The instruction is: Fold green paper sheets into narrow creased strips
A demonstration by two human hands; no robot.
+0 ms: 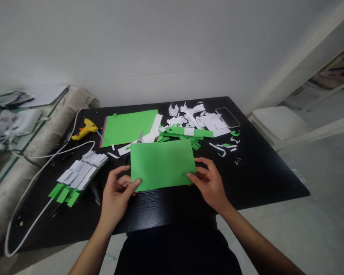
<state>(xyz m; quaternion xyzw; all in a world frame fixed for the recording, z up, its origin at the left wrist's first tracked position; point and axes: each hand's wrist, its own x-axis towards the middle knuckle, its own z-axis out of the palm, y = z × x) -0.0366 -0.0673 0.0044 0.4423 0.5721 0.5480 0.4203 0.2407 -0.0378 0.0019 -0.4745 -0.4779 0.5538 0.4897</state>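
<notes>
A plain green sheet of paper (pixel 163 164) is held up in front of me over the near part of the table. My left hand (pixel 119 191) pinches its lower left corner, thumb on the front face and fingers behind. On the other side, my right hand (pixel 209 183) grips the right edge near the bottom, thumb in front. Just past the sheet lie a pair of scissors (pixel 140 136), partly hidden by it, and a white paper strip (pixel 154 130). Folded green strips (pixel 189 132) are piled behind the sheet's upper right.
A yellow glue gun (pixel 87 129) lies at the left, near a looping white cable (pixel 25 194). White and green folded paper pieces (pixel 80 172) sit on the black table (pixel 255 168). Larger green sheets (pixel 126 124), white scraps (pixel 189 114) and a phone-shaped outline (pixel 229 116) are farther back.
</notes>
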